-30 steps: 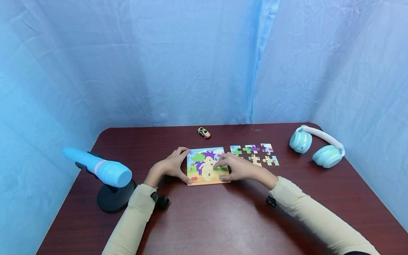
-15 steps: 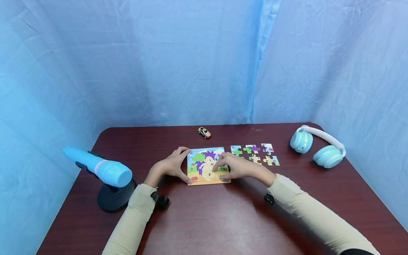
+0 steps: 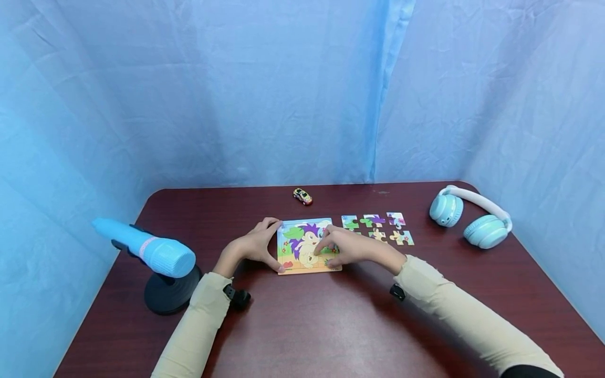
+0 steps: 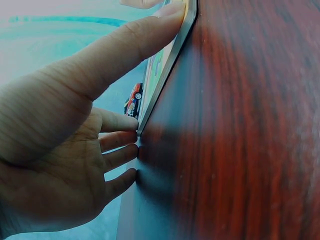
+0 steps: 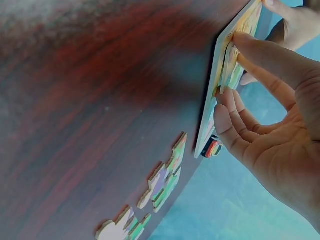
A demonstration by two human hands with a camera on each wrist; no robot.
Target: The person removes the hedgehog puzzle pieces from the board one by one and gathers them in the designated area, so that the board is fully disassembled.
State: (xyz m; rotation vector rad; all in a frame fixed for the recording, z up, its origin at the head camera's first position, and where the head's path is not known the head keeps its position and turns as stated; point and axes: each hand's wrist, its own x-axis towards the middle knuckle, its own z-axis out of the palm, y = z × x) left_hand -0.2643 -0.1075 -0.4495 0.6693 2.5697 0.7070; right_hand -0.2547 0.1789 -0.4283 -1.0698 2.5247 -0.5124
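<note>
Puzzle board [image 3: 309,271]: flat on table [image 3: 283,331], centre of frame; hedgehog picture up
Left hand [image 3: 255,244]: fingers extended, bracing board's left edge; thumb at lower-left corner, no curled grip
Right hand [image 3: 350,245]: over board's right side; thumb and fingers seem to pinch a puzzle piece [image 5: 226,65], slightly raised in right wrist view; going in or out, can't tell
Loose pieces [image 3: 375,220]: right of board, partly behind right hand; toy car [image 3: 302,197] above board
Doing it well: brace steady, no sliding; piece level, knobs lined up with gaps; gentle even fingertip force; tilting could jam it
</note>
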